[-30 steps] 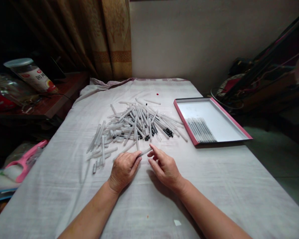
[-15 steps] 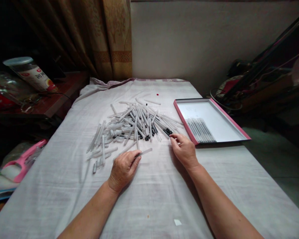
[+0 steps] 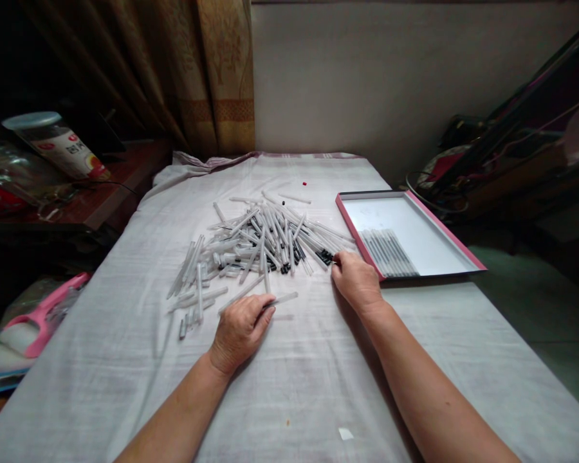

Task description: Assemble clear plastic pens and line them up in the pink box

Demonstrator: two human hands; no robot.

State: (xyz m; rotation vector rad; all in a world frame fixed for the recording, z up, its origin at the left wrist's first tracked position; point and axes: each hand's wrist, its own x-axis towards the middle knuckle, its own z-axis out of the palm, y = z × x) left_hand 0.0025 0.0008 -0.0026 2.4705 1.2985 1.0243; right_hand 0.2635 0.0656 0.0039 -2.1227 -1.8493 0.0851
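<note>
A heap of clear pen tubes and black caps lies in the middle of the white cloth. My left hand rests near the heap's front edge, its fingers pinched on one clear tube that sticks out to the right just above the cloth. My right hand is at the heap's right edge beside the small black pieces, fingers curled down on them. What it grips is hidden under the fingers.
A pink-rimmed tray at the right holds a row of finished pens. A jar stands on a dark side table at the left. A pink tool lies lower left. A tiny red bit lies behind the heap.
My right hand left the tube held by my left hand and moved right and away to the black pieces at the heap's edge. The left hand lifted its tube slightly.
</note>
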